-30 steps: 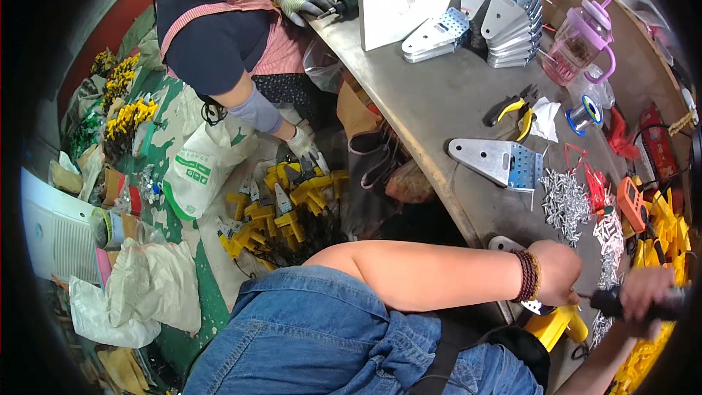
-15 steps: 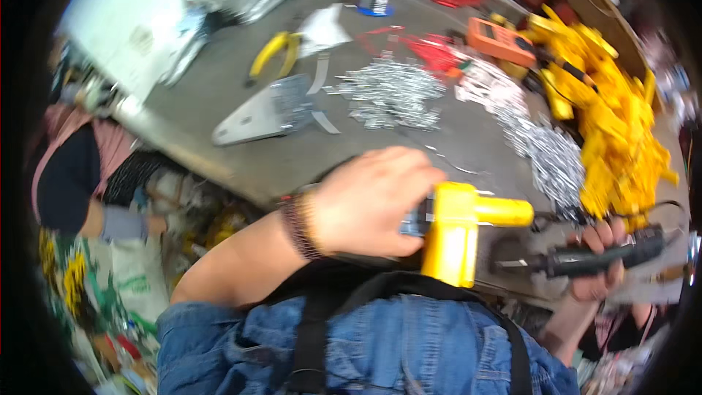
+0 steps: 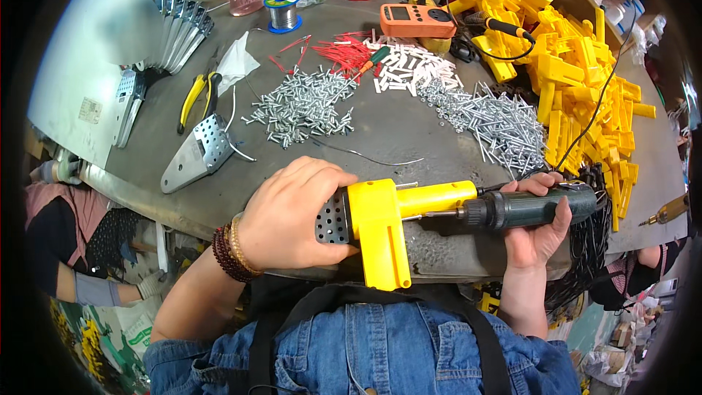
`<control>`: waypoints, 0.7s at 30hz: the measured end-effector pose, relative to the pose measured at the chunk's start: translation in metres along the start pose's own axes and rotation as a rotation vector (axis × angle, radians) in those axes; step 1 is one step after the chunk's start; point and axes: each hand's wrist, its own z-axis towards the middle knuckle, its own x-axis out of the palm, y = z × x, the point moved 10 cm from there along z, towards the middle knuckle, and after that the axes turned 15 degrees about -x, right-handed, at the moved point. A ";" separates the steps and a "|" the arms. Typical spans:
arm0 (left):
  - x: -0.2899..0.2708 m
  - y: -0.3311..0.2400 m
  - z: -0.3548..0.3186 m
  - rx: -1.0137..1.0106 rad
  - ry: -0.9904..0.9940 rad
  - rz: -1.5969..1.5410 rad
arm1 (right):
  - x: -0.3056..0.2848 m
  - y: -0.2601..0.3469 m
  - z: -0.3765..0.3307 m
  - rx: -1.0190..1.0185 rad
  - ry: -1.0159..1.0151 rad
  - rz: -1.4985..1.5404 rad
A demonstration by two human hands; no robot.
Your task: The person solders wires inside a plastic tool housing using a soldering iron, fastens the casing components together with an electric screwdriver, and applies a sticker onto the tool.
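Note:
My left hand [image 3: 289,212] is wrapped round a perforated metal piece [image 3: 333,221] fitted against a yellow plastic housing [image 3: 382,238]. The housing sits at the front edge of the bench, with a tube-like arm pointing right. In my right hand [image 3: 530,241] lies a dark corded electric screwdriver [image 3: 542,206], thumb and fingers closed round its body. Its bit points left and reaches the side of the housing below the tube; the tip's exact contact is hard to see. Beyond my left hand, a similar perforated metal plate [image 3: 201,152] with a wire lies on the bench.
Beyond lie yellow-handled pliers [image 3: 194,102], piles of short screws [image 3: 311,106] and longer screws [image 3: 504,132], white sleeves [image 3: 413,66], a solder spool [image 3: 283,13] and an orange multimeter [image 3: 417,20]. Yellow housings [image 3: 578,80] heap at right. Co-workers' arms [image 3: 106,289] show at left.
The screwdriver has moved left and up, bringing its bit to the yellow housing. My left hand and the housing have shifted left. The head view has turned slightly.

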 end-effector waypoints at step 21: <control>0.013 0.021 -0.003 -0.160 0.038 -0.036 | -0.013 -0.005 0.008 0.015 -0.055 0.074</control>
